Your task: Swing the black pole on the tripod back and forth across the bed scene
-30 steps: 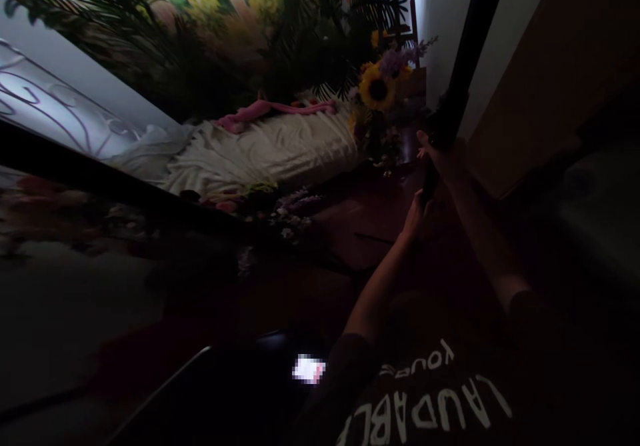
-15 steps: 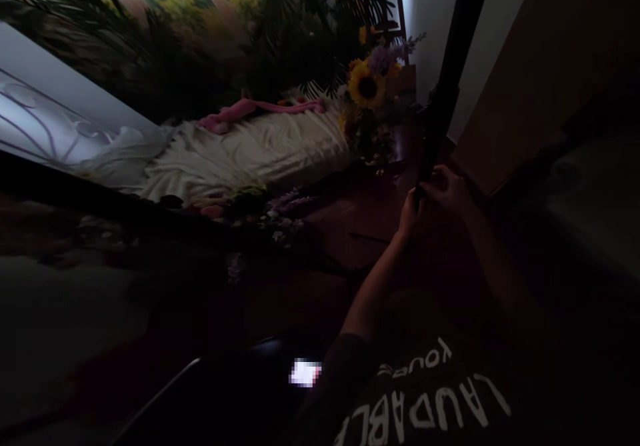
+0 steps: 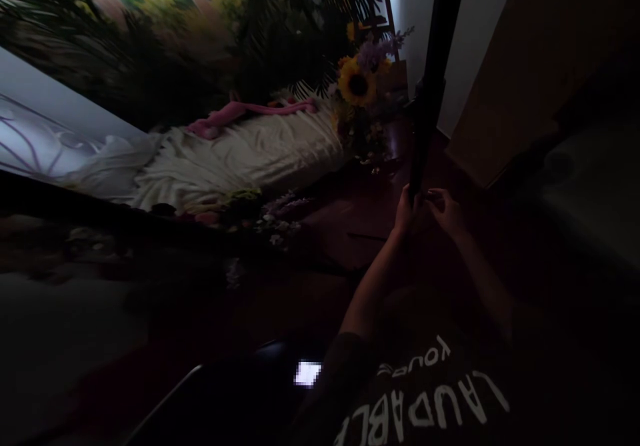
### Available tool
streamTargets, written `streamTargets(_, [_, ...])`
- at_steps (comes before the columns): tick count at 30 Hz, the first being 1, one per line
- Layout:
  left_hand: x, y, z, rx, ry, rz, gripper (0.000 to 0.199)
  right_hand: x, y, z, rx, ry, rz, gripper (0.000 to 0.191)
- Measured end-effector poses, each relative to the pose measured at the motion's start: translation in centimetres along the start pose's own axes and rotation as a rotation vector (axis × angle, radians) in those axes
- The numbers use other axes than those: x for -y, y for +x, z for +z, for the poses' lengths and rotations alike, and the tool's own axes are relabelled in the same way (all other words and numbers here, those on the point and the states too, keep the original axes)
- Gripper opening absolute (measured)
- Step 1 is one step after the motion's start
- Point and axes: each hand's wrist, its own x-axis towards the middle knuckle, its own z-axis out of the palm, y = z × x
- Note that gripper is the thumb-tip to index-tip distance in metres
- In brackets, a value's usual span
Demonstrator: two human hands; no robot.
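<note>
A dark upright pole (image 3: 431,93) rises from the middle right to the top of the dim view. My left hand (image 3: 407,209) is wrapped round its lower part. Just to the right, my right hand (image 3: 444,210) is held close beside the pole, its thumb and forefinger bent toward each other. Whether anything small is between those fingers is too dark to make out. The pole's lower end is lost in shadow below my left hand.
A bed-like surface with cream cloth (image 3: 280,149) carries a pink plush toy (image 3: 225,117). Sunflowers (image 3: 358,85) stand behind the pole, and pale flowers (image 3: 276,223) lie nearer. A brown panel (image 3: 500,99) leans at right. A dark bar (image 3: 100,207) crosses the left.
My right hand has come down and slightly away from the pole. My left hand stays round it. The whole view has shifted a little, with the pole now further left.
</note>
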Motion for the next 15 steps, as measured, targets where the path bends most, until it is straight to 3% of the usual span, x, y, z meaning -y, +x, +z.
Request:
streamTargets(6, [-0.5, -0.1, -0.2, 0.015, 0.005, -0.007, 0.037, -0.4, 1.0, 0.7, -0.061, 0.06, 0.069, 0.034])
streamTargets(15, [-1.0, -0.1, -0.2, 0.02, -0.019, -0.019, 0.037, -1.5, 1.9, 2.5, -0.105, 0.344, 0.219, 0.037])
